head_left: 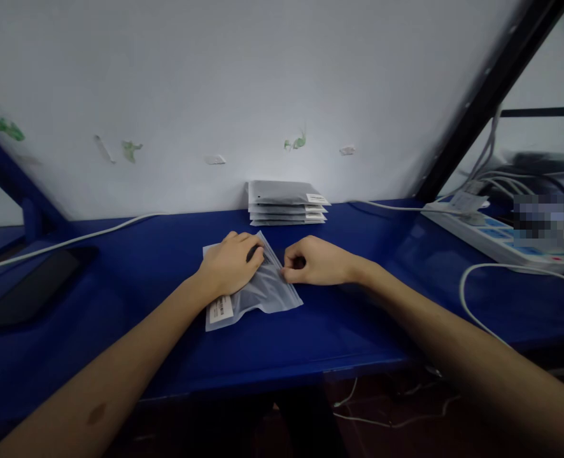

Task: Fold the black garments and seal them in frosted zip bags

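A frosted, see-through zip bag (267, 289) lies slanted on the blue table, with a white printed label (221, 309) at its lower left corner. Over its upper left part rests my left hand (232, 262), fingers curled and gripping it against the table. A dark patch shows between that thumb and fingers; I cannot make out what it is. My right hand (313, 261) is closed in a pinch at the bag's right edge, along the zip strip. Behind both hands, a stack of similar flat bags (284, 193) with white labels stands near the wall.
On the left lies a dark flat pad (34, 286), with a white cable (86, 235) running behind it. A large white power strip (487, 235) with cables sits at the right. The blue table's front edge (282, 374) runs below my hands; a white wall rises behind.
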Motion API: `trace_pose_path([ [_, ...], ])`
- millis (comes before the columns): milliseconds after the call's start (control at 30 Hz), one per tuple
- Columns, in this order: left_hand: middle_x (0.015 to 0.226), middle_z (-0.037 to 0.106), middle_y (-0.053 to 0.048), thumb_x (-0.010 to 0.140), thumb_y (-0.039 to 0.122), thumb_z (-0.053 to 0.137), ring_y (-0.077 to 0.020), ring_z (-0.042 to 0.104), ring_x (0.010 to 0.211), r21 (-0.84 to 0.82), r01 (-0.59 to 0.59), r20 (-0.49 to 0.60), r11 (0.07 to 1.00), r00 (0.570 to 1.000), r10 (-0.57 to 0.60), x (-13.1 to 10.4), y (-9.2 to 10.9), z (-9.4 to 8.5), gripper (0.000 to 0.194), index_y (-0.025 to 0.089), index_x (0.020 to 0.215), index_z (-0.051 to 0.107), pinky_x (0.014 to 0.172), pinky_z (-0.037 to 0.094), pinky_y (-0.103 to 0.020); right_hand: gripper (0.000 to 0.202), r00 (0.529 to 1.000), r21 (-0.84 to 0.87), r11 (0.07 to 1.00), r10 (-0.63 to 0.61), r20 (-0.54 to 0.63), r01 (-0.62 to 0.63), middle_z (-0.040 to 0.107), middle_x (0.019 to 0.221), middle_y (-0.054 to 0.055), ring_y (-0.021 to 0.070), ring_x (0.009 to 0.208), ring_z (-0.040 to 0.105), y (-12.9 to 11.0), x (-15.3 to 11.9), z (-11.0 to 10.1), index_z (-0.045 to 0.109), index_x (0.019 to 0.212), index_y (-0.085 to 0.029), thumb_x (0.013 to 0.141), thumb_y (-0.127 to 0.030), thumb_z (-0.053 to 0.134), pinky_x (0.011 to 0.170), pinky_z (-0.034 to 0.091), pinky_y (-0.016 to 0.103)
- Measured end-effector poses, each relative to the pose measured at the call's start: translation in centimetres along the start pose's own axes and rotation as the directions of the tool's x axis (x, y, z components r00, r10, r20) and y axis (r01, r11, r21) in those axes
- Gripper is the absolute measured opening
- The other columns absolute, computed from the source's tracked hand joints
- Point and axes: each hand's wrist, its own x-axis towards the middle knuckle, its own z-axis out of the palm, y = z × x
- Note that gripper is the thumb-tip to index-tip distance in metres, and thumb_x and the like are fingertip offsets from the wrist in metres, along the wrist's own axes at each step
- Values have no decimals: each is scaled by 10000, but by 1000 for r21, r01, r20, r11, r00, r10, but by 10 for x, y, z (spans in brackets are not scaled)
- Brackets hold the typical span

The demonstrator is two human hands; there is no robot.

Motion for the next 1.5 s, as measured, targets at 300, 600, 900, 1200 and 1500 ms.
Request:
trace_pose_path([
  [300, 1197, 674, -72, 993, 400, 291, -301, 549, 1112, 3, 36, -36, 999, 999, -36, -1, -6, 3, 413, 223, 1115, 643, 893, 496, -485, 186, 997, 36, 999, -8, 82, 5, 563, 593, -31, 97, 547, 449, -8, -10, -6, 590, 583, -195, 740, -290, 616, 551, 349, 269],
  [600, 1184, 672, -76, 999, 405, 297, -291, 536, 1083, -11, 46, -43, 999, 998, -46, -1, -10, 1, 403, 217, 1074, 646, 906, 489, -484, 142, 990, 33, 999, -39, 135, 35, 622, 635, -20, 113, 571, 501, -13, -14, -7, 618, 611, -195, 741, -249, 601, 574, 373, 271],
  [900, 1338, 583, -88, 986, 550, 361, -312, 504, 1244, -192, 0, -8, 981, 1000, -2, -5, -11, 1, 485, 254, 1346, 496, 1023, 441, -506, 114, 982, -80, 997, -28, -185, 14, 685, 818, 30, 128, 678, 575, 12, 3, 2, 674, 891, -171, 826, -180, 580, 657, 429, 263],
  [1200, 1397, 534, -81, 991, 557, 363, -293, 509, 1268, -247, -96, -5, 964, 995, 98, -9, 2, -3, 492, 267, 1375, 468, 1045, 441, -477, 213, 950, -50, 999, -13, -313, -3, 656, 891, 62, 161, 741, 593, 23, 10, 11, 687, 922, -171, 904, -348, 570, 729, 471, 306],
  [1500, 1381, 534, -81, 989, 537, 383, -283, 513, 1244, -238, -162, -86, 958, 986, 145, -10, 9, 1, 459, 255, 1338, 477, 1042, 441, -466, 197, 958, 30, 999, 47, -284, -40, 574, 1058, 111, 258, 1113, 526, 10, 13, 24, 714, 806, -182, 760, -372, 737, 970, 468, 384],
])
